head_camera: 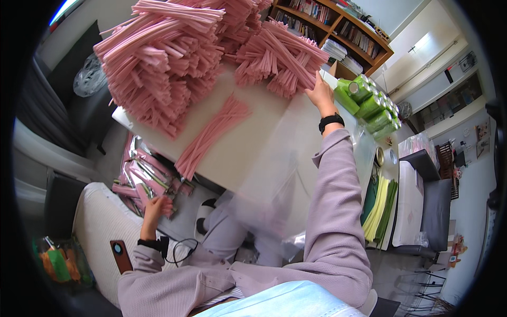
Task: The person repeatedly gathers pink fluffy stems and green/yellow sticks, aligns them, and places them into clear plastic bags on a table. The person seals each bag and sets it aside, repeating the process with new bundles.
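My right hand (pixel 320 93) is stretched out to the right end of a pile of pink chenille stems (pixel 277 55) and touches it; its grip is hard to make out. Low on the left, my left hand (pixel 158 208) is blurred, with bent fingers, in front of plastic-wrapped pink bundles (pixel 138 170) below the table's level. Whether it holds anything is unclear. One loose bundle of pink stems (pixel 214 136) lies on the white table (pixel 245 158), between my hands. Beyond it rises a much larger pink heap (pixel 158 67). Clear plastic sheeting (pixel 273 186) covers the table's near right part.
Green rolls (pixel 372 103) in plastic wrap stand at the table's right edge. Tape rolls (pixel 390 157) and yellow and green stems (pixel 380 210) lie nearer. A phone (pixel 121 255) rests on the ribbed seat (pixel 107 222) at left. A bookcase (pixel 336 27) stands behind.
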Available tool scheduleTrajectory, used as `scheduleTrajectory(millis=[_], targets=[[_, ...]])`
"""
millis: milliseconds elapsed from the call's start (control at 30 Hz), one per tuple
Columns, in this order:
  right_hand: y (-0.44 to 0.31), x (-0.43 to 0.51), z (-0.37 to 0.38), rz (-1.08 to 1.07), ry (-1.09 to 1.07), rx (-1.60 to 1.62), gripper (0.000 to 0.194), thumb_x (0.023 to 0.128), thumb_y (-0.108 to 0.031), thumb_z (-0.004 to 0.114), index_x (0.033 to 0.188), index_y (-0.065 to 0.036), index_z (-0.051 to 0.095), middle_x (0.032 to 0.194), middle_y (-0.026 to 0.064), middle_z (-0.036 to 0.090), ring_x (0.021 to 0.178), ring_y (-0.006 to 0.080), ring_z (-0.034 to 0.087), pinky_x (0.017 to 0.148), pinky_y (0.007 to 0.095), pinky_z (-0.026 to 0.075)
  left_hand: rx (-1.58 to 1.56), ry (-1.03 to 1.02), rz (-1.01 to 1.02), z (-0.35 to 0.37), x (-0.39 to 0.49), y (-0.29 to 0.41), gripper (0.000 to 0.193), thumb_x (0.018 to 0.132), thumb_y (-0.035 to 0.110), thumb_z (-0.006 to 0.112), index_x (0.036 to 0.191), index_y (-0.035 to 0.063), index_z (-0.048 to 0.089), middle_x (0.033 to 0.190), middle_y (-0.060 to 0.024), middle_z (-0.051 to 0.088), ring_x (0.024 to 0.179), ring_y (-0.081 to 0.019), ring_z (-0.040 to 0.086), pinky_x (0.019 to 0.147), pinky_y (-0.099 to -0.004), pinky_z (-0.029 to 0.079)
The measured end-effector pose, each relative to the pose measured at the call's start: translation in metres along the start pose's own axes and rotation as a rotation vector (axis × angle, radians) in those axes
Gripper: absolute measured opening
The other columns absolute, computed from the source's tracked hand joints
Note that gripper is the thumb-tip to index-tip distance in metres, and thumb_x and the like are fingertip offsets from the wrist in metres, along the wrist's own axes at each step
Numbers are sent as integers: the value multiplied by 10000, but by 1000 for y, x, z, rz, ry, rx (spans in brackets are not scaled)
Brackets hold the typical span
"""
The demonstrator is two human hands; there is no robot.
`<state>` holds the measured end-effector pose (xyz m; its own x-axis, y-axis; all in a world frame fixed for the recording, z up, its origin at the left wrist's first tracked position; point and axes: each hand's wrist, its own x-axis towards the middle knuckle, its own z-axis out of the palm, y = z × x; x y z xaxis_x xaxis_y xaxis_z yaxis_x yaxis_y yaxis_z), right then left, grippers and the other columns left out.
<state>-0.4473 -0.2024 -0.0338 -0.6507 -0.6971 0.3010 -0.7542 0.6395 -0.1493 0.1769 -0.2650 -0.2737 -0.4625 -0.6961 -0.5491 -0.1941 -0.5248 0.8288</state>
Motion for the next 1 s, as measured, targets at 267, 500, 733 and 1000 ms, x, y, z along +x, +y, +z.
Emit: scheduleTrajectory(millis=[267,500,733,1000], targets=[[-1,66,42,-112,-110,-72,745,688,-191,629,1367,-69,348,1196,161,559,1139,300,497,996,398,322,-119,-36,-57,65,5,49,304,914,233,527,1059,-30,574,909,-121,652,757,-187,646,654,-263,521],[1,69,63,-121,21,-203,384,684,-187,606,1041,-47,587,1052,145,598,1051,312,514,915,418,371,-89,-50,-6,74,5,62,285,916,205,513,1057,-34,580,909,-119,652,776,-190,643,673,-265,516],[0,66,55,-166,220,-117,253,697,-173,596,913,-43,612,982,152,612,999,317,533,931,406,356,-75,-40,7,74,-9,60,280,917,196,514,1064,-35,574,907,-118,651,777,-187,639,674,-275,512],[-32,18,-18,-111,268,130,256,730,-181,599,967,-88,568,838,184,651,842,362,610,846,420,438,127,-395,156,92,-62,125,286,921,181,524,1092,-45,564,914,-109,649,817,-188,634,717,-284,507]])
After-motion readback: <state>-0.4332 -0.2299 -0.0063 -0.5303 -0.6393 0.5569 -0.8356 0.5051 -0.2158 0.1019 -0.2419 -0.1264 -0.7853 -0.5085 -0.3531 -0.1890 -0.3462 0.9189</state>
